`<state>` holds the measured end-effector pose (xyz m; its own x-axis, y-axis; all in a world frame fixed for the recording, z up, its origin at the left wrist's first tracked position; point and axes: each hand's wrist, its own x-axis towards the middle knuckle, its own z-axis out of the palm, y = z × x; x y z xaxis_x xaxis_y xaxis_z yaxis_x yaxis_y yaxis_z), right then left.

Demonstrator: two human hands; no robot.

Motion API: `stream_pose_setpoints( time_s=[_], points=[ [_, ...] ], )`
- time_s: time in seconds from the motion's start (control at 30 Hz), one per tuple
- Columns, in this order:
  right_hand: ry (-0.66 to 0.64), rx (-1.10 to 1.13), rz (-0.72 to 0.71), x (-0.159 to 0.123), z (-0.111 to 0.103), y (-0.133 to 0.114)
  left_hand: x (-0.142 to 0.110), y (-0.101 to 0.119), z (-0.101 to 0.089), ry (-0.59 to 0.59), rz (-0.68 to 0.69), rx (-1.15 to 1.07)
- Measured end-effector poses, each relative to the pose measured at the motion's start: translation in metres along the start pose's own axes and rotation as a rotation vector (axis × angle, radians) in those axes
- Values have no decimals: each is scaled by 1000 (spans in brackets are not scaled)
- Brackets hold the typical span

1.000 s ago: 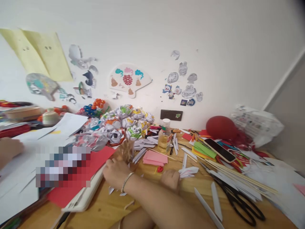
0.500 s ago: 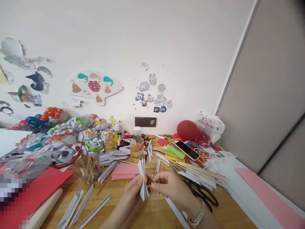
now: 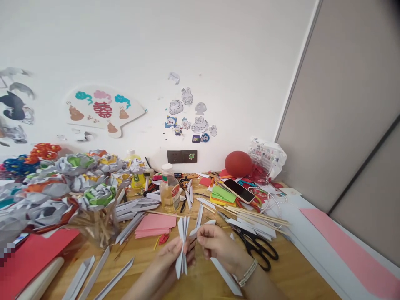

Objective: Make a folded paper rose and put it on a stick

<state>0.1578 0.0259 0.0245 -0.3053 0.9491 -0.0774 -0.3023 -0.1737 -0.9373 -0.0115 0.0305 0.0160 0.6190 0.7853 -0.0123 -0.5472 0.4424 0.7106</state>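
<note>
Folded paper point(image 3: 183, 250) stands nearly upright in the left hand point(image 3: 168, 259), low in the view over the wooden table point(image 3: 202, 286), its narrow middle gripped by the fingers. The hold appears meant to keep the creases bunched, leaving pointed white ends to flare at top and bottom. Just beside it at three o'clock, the right hand point(image 3: 220, 248) curls its fingers into a pinch; whether they hold anything is too small to tell. Farther out at three lie black scissors point(image 3: 246, 236), loop-handled and likely left there for easy reach. Flat pink paper point(image 3: 154, 225) sits stacked at ten o'clock, with crumpled flowers point(image 3: 100, 193) beyond. Crisp white strips point(image 3: 115, 278) lie at eight; a clear bottle point(image 3: 168, 193) stands between eleven and twelve.
</note>
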Motion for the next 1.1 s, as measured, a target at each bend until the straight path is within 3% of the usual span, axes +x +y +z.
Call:
stream_pose_setpoints(
  time_s=[0.07,0.2,0.37,0.43,0.57,0.63,0.73,0.87,0.97,1.1],
  points=[
    [-30,113,-13,-1,-1,-4,-1,3,-1,-57,13,-42],
    [-94,176,-188,-2,-4,-9,-3,13,-2,-72,1,-114],
    [-283,-97,-56,-1,-8,5,-3,17,-5,-39,20,59],
    [-309,-364,-66,-3,-6,12,-2,13,-9,-33,14,237],
    [-186,-1231,-256,-3,1,20,2,2,-15,3,38,518],
    [-116,-1422,-272,-1,0,19,5,0,-15,46,79,563],
    [-53,-1420,-245,-1,-10,8,8,3,-13,149,142,652],
    [90,-1163,-232,-6,-19,-12,13,9,-17,210,158,906],
    [216,-1052,-315,-10,-12,-18,14,6,-20,230,164,1132],
    [271,-1061,-318,-14,4,-18,8,3,-15,233,230,1305]
  ],
)
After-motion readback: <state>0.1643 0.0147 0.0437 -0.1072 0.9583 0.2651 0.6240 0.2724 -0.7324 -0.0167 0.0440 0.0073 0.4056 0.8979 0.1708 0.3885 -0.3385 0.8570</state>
